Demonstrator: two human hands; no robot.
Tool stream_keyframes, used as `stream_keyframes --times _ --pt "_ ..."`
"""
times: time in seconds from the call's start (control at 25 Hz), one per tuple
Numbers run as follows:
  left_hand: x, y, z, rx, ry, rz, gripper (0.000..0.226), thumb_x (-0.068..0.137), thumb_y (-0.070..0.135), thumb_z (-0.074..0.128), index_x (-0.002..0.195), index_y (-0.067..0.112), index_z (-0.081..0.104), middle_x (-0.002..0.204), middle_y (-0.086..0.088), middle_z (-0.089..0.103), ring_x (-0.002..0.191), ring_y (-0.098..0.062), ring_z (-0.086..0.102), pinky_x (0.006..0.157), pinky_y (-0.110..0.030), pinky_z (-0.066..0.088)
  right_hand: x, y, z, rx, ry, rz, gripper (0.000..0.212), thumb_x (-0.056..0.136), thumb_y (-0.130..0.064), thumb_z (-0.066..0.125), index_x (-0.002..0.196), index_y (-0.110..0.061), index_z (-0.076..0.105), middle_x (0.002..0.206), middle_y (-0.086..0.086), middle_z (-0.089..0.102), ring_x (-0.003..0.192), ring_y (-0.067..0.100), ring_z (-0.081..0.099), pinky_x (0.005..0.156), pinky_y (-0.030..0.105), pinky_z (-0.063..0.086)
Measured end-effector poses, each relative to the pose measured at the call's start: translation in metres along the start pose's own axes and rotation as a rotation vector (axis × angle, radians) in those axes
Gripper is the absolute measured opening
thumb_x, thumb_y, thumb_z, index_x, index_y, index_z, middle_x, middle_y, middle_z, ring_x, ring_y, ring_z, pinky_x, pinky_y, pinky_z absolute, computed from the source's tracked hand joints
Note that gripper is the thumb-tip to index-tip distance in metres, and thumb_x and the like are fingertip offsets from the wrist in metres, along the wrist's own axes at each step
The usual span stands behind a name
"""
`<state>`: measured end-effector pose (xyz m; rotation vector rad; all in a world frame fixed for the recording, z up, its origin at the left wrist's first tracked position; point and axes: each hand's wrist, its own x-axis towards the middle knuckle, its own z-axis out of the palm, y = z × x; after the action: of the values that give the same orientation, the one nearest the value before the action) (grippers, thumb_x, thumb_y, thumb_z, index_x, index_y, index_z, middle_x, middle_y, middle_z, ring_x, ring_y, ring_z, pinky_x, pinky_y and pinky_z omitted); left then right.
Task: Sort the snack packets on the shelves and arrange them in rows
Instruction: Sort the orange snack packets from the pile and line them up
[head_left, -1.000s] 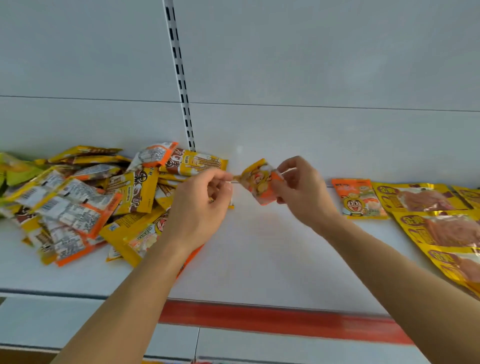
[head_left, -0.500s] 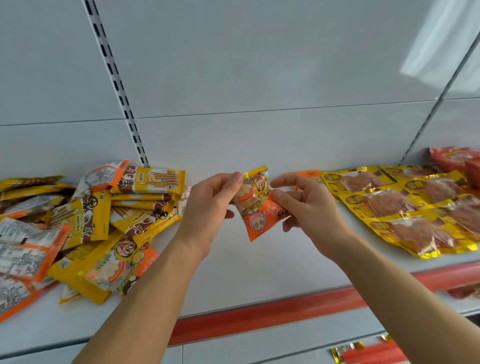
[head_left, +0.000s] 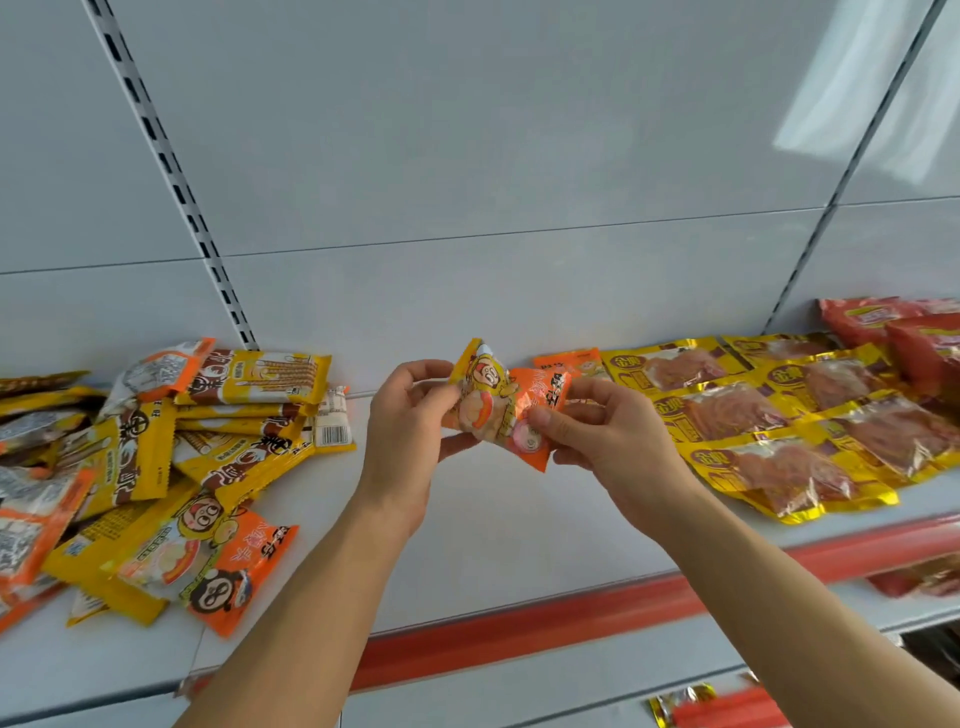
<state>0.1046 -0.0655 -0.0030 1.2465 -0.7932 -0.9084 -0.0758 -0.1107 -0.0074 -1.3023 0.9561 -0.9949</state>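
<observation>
Sorting status, head view: partly done.
Held item: orange-yellow packet (head_left: 501, 410), above the shelf (head_left: 498, 525).
Left hand (head_left: 410, 415): fingers pinch its left edge.
Right hand (head_left: 597, 441): thumb and fingers pinch its right edge.
Done: gold packets (head_left: 779, 431) in rows, right.
Left: mixed pile (head_left: 171, 452) unsorted.
</observation>
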Motion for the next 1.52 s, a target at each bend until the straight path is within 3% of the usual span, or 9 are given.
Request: stream_keyframes --times 0.12,0.24,0.4,0.48,0.72,0.88,1.24,1.4,1.52 --pt "0.001 0.002 0.009 0.071 -0.11 -0.009 0.022 0.095 0.032 0.061 0.103 0.013 0.068 0.097 -0.01 0.075 0.086 -0.021 0.073 0.067 -0.037 0.059 0.006 -0.008 -0.019 -0.116 -0.053 -0.029 0.044 0.066 -0.027 0.086 0.098 -0.001 0.07 0.085 0.014 0.077 0.068 0.016 0.068 0.059 0.025 0.05" --pt "0.003 0.0 0.023 0.174 -0.017 0.12 0.024 0.102 0.029 0.058 0.091 0.01 0.07 0.089 -0.009 0.075 0.08 -0.021 0.072 0.066 -0.034 0.06 0.013 -0.015 -0.035 -0.139 -0.014 -0.059 0.046 0.065 -0.034 0.083 0.093 0.0 0.071 0.081 0.014 0.076 0.06 0.013 0.065 0.057 0.025 0.05" --pt "0.0 -0.009 0.039 0.081 0.098 0.085 0.026 0.1 0.03 0.061 0.09 0.009 0.072 0.094 -0.013 0.075 0.088 -0.035 0.071 0.075 -0.048 0.059 0.022 -0.016 -0.046 0.008 0.074 -0.054 0.042 0.068 -0.034 0.08 0.091 0.001 0.071 0.084 0.016 0.077 0.075 0.025 0.074 0.074 0.039 0.058" --pt "-0.002 -0.011 0.047 0.047 0.102 0.048 0.026 0.101 0.03 0.06 0.09 0.009 0.07 0.093 -0.009 0.076 0.084 -0.027 0.072 0.075 -0.046 0.057 0.027 -0.019 -0.05 0.079 0.056 -0.03 0.044 0.071 -0.032 0.078 0.097 0.002 0.071 0.091 0.017 0.077 0.085 0.03 0.076 0.081 0.044 0.059" --pt "-0.009 -0.014 0.056 -0.104 0.1 0.024 0.019 0.103 0.028 0.054 0.097 0.013 0.063 0.095 -0.002 0.075 0.087 -0.018 0.074 0.067 -0.032 0.06 0.027 -0.016 -0.056 -0.145 -0.111 -0.039 0.022 0.095 -0.027 0.067 0.107 -0.009 0.072 0.091 0.008 0.076 0.074 0.015 0.07 0.062 0.03 0.055" --pt "-0.017 -0.022 0.057 0.019 -0.012 0.075 0.019 0.096 0.03 0.063 0.11 0.017 0.066 0.097 -0.008 0.074 0.077 -0.017 0.07 0.063 -0.032 0.057 0.033 -0.011 -0.059 -0.039 -0.011 -0.034 0.021 0.093 -0.022 0.07 0.103 -0.004 0.071 0.084 0.007 0.076 0.068 0.014 0.069 0.06 0.027 0.055" --pt "-0.014 -0.023 0.059 -0.102 -0.047 0.004 0.036 0.07 0.023 0.076 0.102 0.007 0.068 0.084 -0.01 0.075 0.074 -0.021 0.072 0.065 -0.03 0.058 0.057 -0.02 -0.073 -0.062 0.118 -0.102 0.018 0.089 -0.026 0.074 0.09 -0.007 0.074 0.075 0.007 0.075 0.06 0.014 0.065 0.054 0.023 0.052" --pt "-0.001 -0.012 0.05 -0.107 -0.173 -0.088 0.023 0.083 0.024 0.069 0.099 0.008 0.066 0.084 -0.011 0.073 0.071 -0.022 0.069 0.068 -0.033 0.06 0.071 -0.035 -0.083 -0.265 -0.089 -0.075 0.017 0.09 -0.028 0.073 0.09 -0.012 0.076 0.076 0.006 0.074 0.059 0.014 0.059 0.052 0.024 0.05" --pt "0.004 -0.015 0.043 0.109 -0.206 -0.101 0.012 0.089 0.015 0.069 0.094 0.004 0.07 0.084 -0.013 0.076 0.073 -0.024 0.072 0.066 -0.029 0.059 0.085 -0.038 -0.092 -0.405 -0.148 -0.043 0.019 0.085 -0.027 0.078 0.088 -0.008 0.076 0.064 0.005 0.068 0.048 0.01 0.049 0.045 0.02 0.041"
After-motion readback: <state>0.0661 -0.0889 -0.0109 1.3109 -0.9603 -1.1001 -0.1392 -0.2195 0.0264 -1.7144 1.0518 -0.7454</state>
